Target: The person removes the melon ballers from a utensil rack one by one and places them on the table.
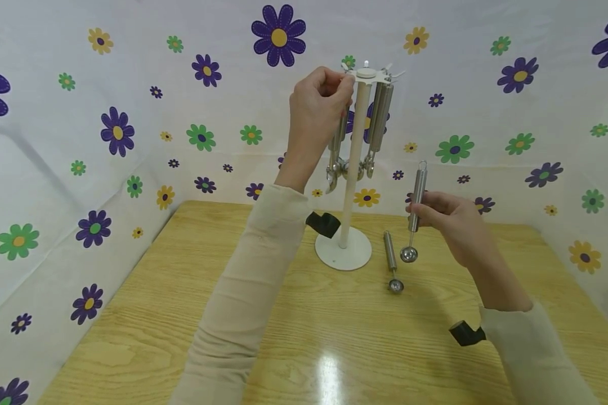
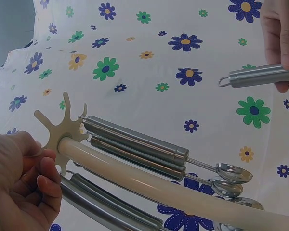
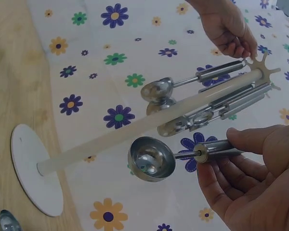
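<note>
A white utensil stand (image 1: 356, 174) with a round base rises at the back of the table. My left hand (image 1: 320, 95) is up at its star-shaped top, pinching one prong (image 2: 41, 150) between thumb and fingers. Several steel scoops (image 1: 381, 115) hang from other prongs by their handle loops, bowls down around the pole. To the right of the stand my right hand (image 1: 448, 216) grips a steel scoop (image 3: 151, 159) by its handle, loop upward and round bowl downward, above the table. The right thumb lies along one side of the handle, the fingers on the other.
Another steel scoop (image 1: 390, 251) lies on the wooden table (image 1: 263, 332), just right of the stand's base (image 1: 334, 259). A white cloth with printed flowers (image 1: 223, 84) surrounds the table at the back and sides. Black pieces (image 1: 324, 225) stick out by both sleeves.
</note>
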A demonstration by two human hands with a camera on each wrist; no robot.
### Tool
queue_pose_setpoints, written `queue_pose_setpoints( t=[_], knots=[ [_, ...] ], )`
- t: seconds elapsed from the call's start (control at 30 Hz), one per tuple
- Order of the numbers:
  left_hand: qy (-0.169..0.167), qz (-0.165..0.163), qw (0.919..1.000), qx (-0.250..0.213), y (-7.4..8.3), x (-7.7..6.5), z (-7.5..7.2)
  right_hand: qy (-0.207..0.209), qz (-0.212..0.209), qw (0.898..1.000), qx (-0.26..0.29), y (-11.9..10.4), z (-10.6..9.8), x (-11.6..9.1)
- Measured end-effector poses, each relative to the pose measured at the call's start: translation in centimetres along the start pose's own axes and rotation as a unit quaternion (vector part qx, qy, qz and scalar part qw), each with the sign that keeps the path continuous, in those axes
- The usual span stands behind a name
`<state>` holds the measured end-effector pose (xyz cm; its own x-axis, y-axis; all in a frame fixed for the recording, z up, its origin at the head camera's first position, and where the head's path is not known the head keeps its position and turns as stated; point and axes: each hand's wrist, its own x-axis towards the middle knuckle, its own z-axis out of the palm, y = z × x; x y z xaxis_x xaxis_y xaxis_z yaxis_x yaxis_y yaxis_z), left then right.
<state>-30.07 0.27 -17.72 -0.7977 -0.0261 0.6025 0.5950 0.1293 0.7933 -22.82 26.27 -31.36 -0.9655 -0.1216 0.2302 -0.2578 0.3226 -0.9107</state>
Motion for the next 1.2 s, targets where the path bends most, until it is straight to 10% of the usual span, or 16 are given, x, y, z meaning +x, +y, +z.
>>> queue_pose_setpoints(
  t=[1.2],
  knots=[
    [0.002, 0.001, 0.9999, -0.010, -0.1, -0.1, 0.0, -0.077, 0.068, 0.995, 0.012, 7.4, 0.9, -2.2]
  ],
)
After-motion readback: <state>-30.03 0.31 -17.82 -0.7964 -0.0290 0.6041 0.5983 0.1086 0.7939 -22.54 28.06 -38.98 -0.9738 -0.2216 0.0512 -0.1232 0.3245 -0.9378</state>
